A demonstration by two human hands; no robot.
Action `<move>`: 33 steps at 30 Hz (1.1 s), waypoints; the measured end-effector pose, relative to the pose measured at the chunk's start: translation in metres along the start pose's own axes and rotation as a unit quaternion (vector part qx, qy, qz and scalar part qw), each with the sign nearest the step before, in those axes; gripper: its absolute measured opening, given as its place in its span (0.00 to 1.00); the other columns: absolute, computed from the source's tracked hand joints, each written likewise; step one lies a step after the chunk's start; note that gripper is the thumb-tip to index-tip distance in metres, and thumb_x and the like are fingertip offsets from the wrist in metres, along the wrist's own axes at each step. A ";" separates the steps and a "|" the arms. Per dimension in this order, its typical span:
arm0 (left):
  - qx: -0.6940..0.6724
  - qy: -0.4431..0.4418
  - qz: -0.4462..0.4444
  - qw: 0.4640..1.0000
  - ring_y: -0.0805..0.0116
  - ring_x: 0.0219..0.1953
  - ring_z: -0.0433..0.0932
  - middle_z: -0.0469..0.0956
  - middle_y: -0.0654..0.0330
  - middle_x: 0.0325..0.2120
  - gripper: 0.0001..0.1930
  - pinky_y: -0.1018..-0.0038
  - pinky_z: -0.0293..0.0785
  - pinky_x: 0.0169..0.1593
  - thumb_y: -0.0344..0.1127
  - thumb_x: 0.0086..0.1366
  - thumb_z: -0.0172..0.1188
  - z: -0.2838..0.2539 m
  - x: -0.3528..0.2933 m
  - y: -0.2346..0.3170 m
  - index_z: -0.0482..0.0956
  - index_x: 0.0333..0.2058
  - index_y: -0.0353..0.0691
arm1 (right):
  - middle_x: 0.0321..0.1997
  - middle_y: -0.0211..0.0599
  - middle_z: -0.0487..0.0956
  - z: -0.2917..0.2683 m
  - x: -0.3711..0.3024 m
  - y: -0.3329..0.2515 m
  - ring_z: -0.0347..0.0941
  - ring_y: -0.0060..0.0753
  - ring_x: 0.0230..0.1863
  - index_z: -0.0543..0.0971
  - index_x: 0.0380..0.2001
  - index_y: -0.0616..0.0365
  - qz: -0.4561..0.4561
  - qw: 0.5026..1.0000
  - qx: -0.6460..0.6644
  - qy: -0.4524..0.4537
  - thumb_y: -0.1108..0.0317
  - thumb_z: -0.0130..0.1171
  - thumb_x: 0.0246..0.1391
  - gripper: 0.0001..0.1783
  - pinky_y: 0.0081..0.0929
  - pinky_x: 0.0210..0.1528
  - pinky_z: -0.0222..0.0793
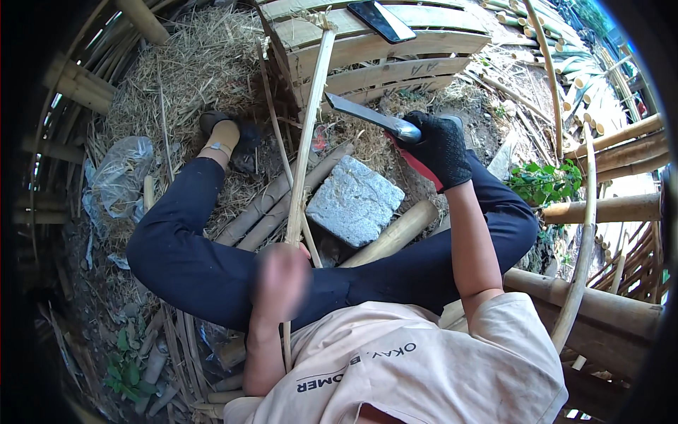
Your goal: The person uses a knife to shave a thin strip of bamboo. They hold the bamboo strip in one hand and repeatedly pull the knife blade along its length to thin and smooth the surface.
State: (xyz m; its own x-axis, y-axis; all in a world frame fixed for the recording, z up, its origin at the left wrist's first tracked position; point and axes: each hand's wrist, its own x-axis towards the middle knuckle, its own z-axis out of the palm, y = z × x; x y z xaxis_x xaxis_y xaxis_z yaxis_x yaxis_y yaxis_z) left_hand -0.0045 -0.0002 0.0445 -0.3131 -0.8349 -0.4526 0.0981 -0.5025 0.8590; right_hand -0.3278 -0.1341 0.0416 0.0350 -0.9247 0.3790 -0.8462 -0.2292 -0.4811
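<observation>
A long split bamboo strip (311, 116) runs from the wooden crate down through my left hand (281, 281) and out below it beside my shirt. My left hand is bare and blurred in the picture, but it is closed round the strip in front of my lap. In a black glove with a red palm side, my right hand (439, 145) grips a large knife (367, 118) by its handle. The blade points up and left, apart from the strip. Between my legs sits a rough grey stone block (355, 201), just right of the strip.
A slatted wooden crate (381, 56) stands ahead with a dark phone (381, 21) on it. Bamboo poles (399, 233) lie by the block. Straw (191, 67) and a clear plastic bag (121, 177) are at the left. More cut bamboo (586, 71) is piled far right.
</observation>
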 end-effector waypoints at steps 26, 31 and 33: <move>0.358 0.169 0.195 0.897 0.74 0.21 0.68 0.69 0.63 0.18 0.17 0.71 0.67 0.28 0.44 0.77 0.48 0.005 0.066 -0.010 0.75 0.37 0.35 | 0.29 0.44 0.84 0.043 -0.018 -0.037 0.82 0.52 0.34 0.85 0.34 0.46 0.039 0.983 0.006 -0.177 0.43 0.67 0.48 0.20 0.44 0.38 0.77; 0.394 0.186 0.218 0.873 0.52 0.26 0.78 0.78 0.47 0.24 0.15 0.60 0.72 0.33 0.40 0.73 0.55 0.011 0.064 -0.006 0.75 0.36 0.30 | 0.32 0.46 0.84 0.048 -0.019 -0.036 0.82 0.54 0.37 0.85 0.35 0.47 0.096 0.979 0.043 -0.173 0.40 0.66 0.48 0.23 0.45 0.42 0.77; 0.405 0.188 0.229 0.865 0.50 0.26 0.79 0.78 0.47 0.23 0.15 0.60 0.72 0.33 0.40 0.71 0.57 0.013 0.064 -0.006 0.75 0.35 0.30 | 0.30 0.44 0.84 0.051 -0.021 -0.031 0.81 0.53 0.34 0.84 0.36 0.45 0.093 0.981 0.039 -0.166 0.38 0.66 0.49 0.24 0.44 0.40 0.76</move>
State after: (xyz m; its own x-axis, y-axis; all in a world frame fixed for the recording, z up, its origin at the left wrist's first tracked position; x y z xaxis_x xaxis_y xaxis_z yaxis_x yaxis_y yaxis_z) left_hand -0.0374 -0.0476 0.0136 -0.0720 -0.9954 0.0636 -0.6114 0.0944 0.7857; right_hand -0.2755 -0.1232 0.0086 0.0663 -0.9978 0.0080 -0.8117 -0.0585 -0.5811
